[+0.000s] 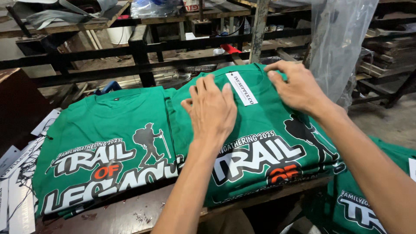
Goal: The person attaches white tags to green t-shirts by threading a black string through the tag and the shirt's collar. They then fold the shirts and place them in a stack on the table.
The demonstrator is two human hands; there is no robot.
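Both hands lie flat on the top green shirt [260, 130] of a folded stack at the table's [130, 214] front edge. The left hand [211, 110] rests palm down on the shirt's chest, fingers spread and open, gripping nothing. The right hand [294, 86] presses near the collar, fingertips curled lightly onto the fabric just beside a white tag [242, 88] that lies on the neckline; it pinches nothing that can be seen. The shirt carries a white and orange print with a black hiker figure. A 2nd stack [108, 147] of the same green shirts lies just to the left, touching the 1st. More green shirts [359, 203] sit lower right. White tags [19, 190] with black strings lie at the table's left edge. A clear plastic bag [342, 43] hangs behind the right hand, before dark metal racks [138, 47]
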